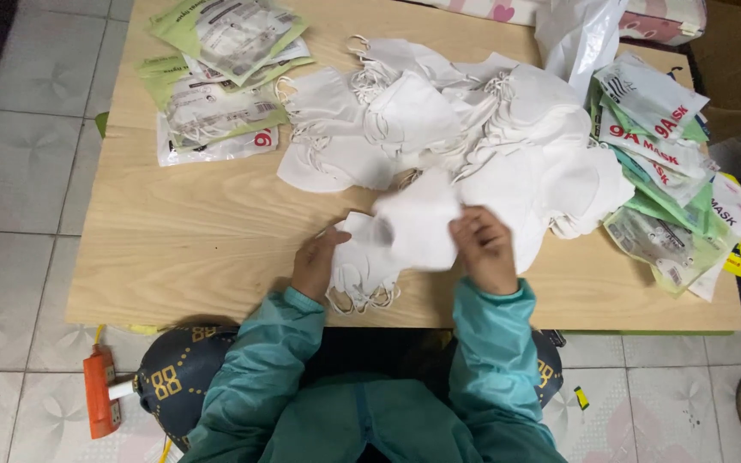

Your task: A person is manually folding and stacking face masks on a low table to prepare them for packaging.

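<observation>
Mask [418,225], white and blurred with motion, sits between both hands at the near edge of the surface [190,249], just above a small stack [360,273] of like masks with ear loops trailing off the near edge.

Head view: the right hand [484,250] has its fingers closed on the mask's right edge. The left hand [317,261] rests on the stack's left side; whether its fingers pinch anything I cannot tell, as the stack hides the tips. To handle this well, I judge the mask should be gripped by its edge, not its loops, and kept flat, so the loops do not tangle with those below; the left hand would best steady the stack.

The masks are soft, thin, matte fabric, folded flat with curved outlines and thin elastic loops. A loose heap [456,129] of them covers the surface's middle. At the far left lie flat green-and-clear pouches [216,86], glossy and crinkled; at the right lies a fanned pile of packets [671,171], green and white. The surface is pale wood-grain board. The sleeves [490,360] are teal, smooth cloth. An orange tool [100,390] lies on the tiled floor.
</observation>
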